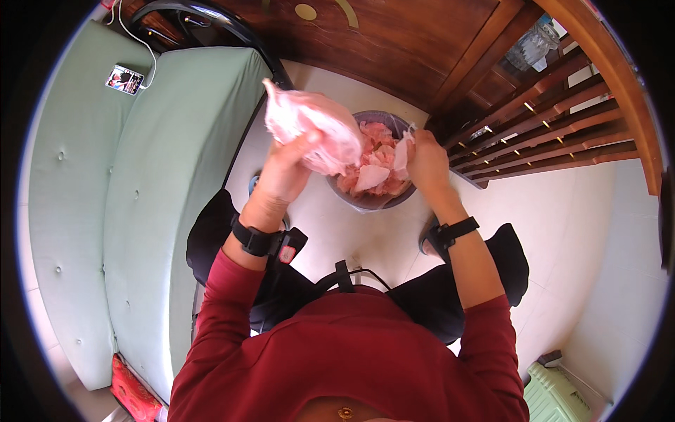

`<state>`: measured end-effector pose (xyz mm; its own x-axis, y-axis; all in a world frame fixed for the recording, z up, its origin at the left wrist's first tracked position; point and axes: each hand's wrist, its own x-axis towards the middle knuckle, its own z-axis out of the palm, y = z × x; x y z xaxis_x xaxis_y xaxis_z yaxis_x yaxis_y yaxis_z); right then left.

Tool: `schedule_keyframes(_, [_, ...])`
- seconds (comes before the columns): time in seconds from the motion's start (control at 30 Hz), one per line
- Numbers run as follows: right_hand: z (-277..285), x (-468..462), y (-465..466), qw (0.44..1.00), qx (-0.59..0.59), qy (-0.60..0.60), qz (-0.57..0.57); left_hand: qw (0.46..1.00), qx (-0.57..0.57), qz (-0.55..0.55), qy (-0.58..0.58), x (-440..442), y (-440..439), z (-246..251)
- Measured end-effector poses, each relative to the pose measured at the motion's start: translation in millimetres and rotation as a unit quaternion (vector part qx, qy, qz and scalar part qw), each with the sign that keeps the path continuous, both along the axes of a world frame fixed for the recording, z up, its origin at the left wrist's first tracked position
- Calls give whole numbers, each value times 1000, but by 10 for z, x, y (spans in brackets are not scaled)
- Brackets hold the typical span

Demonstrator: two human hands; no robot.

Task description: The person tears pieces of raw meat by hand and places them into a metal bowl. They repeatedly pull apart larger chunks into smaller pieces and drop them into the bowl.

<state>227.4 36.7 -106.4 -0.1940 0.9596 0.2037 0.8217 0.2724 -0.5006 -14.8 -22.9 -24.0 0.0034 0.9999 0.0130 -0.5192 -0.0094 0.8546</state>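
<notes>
My left hand (291, 163) grips a large bundle of thin pink material (316, 126), perhaps fabric or tissue, held up to the left of a round bin (343, 195). The bin stands on the floor with a clear plastic liner over its rim, and loose pink pieces (375, 169) fill much of it. At the bin's right edge, my right hand (430, 161) pinches a small pale pink piece (402, 157) between thumb and fingers. Each wrist wears a black strap with a device.
A pale green cushioned sofa (142, 174) runs along the left, with a phone (124, 79) on a white cable lying on it. A dark wooden panel (401, 42) stands ahead, and wooden slats (548, 126) rise at the right. A green case (559, 393) is at the lower right.
</notes>
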Motion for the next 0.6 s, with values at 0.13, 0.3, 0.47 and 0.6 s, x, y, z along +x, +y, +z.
schedule_keyframes(0.13, [-221, 64, -11, 999, -42, -27, 12, 995, -45, 21, -88, -106, 27, 14])
schedule_keyframes(0.3, [-159, -34, -121, 986, -76, -117, 92, 967, -114, -61, -221, -47, 38, -67])
schedule_keyframes(0.47, [344, -250, -142, 986, -16, 25, 163, 930, -124, -158, -308, -39, 92, -76])
schedule_keyframes(0.6, [839, -398, -270, 945, -14, 270, 187, 950, -164, -53, -261, 72, 70, -43])
